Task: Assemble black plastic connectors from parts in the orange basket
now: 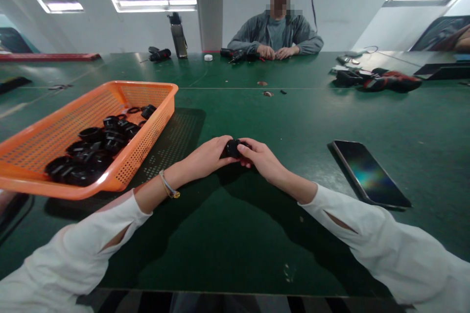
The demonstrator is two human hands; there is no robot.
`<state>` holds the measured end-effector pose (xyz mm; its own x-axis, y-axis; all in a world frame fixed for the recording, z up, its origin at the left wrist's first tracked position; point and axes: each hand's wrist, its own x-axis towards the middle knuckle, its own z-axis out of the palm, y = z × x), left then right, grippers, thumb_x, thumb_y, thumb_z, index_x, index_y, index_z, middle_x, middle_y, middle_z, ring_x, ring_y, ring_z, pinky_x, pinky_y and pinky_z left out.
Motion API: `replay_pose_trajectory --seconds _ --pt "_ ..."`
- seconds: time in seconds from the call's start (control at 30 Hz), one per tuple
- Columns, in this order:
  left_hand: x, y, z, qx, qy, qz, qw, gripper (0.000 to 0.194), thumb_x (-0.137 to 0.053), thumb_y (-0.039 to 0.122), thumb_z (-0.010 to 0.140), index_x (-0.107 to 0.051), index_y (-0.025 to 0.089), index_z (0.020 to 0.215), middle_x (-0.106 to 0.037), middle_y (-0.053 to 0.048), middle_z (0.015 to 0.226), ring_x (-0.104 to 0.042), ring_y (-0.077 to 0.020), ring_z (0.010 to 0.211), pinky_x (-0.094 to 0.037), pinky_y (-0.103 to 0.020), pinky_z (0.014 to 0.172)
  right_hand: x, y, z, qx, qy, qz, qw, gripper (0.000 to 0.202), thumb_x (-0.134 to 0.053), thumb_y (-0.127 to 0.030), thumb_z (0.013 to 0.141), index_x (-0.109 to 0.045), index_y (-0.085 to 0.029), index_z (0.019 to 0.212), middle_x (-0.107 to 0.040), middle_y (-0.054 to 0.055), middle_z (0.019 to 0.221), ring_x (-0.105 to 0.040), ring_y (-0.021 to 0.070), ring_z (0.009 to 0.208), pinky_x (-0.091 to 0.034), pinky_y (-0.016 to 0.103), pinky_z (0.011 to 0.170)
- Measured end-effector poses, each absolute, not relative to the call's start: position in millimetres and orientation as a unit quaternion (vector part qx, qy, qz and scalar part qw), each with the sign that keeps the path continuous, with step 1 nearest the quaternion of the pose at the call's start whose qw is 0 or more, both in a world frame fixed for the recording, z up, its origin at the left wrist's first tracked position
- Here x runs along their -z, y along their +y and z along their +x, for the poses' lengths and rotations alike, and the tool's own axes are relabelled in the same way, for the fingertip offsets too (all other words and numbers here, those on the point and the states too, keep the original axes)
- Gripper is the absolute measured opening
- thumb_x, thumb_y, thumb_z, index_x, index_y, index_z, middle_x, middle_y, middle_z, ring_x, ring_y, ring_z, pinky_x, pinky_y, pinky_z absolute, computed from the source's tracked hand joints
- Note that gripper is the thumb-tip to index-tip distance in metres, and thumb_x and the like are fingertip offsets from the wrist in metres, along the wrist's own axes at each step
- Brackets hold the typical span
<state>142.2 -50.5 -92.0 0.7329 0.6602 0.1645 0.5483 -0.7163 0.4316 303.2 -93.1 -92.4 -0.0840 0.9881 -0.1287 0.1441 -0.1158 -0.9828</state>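
Between my two hands is a small black rounded part, held just above the green table. My left hand grips it from the left, fingers closed around it. From the other side, my right hand pinches it, the thumb pressed on its face. The fingers cover much of the part, so its exact kind cannot be made out. Left of my hands stands an orange perforated basket. Inside lies a heap of glossy black round parts, some of them ring-shaped.
A smartphone lies on the green table to the right. Farther back are a dark red-and-black bundle, a water bottle and a black tool. Across the table sits a person with both hands on the tabletop.
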Motion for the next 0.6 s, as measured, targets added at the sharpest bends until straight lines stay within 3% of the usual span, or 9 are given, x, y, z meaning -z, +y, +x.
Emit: replay_pose_trajectory --seconds 0.3,0.6 --pt "95 -49 143 -0.146 0.300 0.943 -0.005 0.034 -0.059 0.032 0.082 -0.046 0.012 0.106 -0.058 -0.009 0.097 -0.051 -0.0229 0.092 -0.044 -0.034 0.078 89 -94 297 -0.571 -0.441 -0.543 0.430 0.009 -0.050 -0.020 0.083 -0.057 -0.014 0.083 -0.050 -0.005 0.049 -0.043 0.0066 0.041 -0.033 0.020 0.043" --pt "92 -48 142 -0.094 0.265 0.951 -0.130 0.033 -0.054 0.031 0.086 -0.045 0.010 0.110 -0.059 -0.011 0.095 -0.049 -0.0240 0.088 -0.039 -0.033 0.073 79 -99 294 -0.633 -0.343 -0.552 0.420 0.027 -0.044 -0.019 0.089 -0.054 -0.014 0.065 -0.052 0.000 0.049 -0.044 0.0075 0.044 -0.034 0.020 0.046"
